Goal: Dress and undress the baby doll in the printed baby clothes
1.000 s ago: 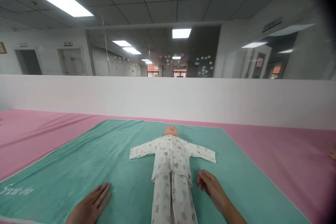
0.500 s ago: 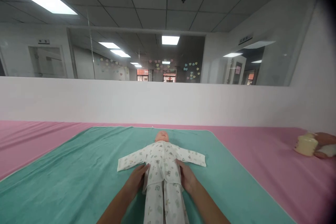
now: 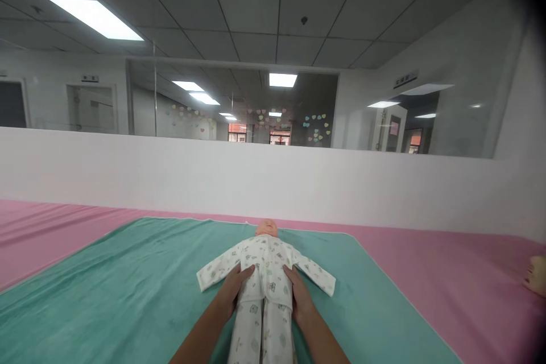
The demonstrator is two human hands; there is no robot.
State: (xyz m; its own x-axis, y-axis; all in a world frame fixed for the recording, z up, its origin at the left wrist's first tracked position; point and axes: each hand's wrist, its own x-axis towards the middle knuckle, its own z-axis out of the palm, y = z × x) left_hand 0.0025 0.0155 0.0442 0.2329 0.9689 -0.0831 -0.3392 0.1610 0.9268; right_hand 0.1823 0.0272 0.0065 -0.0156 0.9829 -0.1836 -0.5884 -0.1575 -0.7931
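A baby doll (image 3: pixel 268 264) lies on its back, its bald head toward the wall and its legs toward me. It wears a white printed long-sleeved top and matching trousers (image 3: pixel 247 327). Both sleeves are spread outward. My left hand (image 3: pixel 234 287) holds the left side of the waist, thumb laid over the top and the other fingers mostly hidden beside the body. On the opposite side my right hand (image 3: pixel 301 293) grips the waist the same way. Under the doll is a green blanket (image 3: pixel 140 290).
Around the blanket shows a pink sheet (image 3: pixel 430 267). At the far right edge a pale yellow object (image 3: pixel 536 276) is partly cut off. Behind the bed stands a low white wall (image 3: pixel 239 179) with a large glass window above it.
My view has tilted up and shifted. The doll's sleeves now slant lower, and my hands have closed further in on its waist. The other person's hand at far right is out of view.
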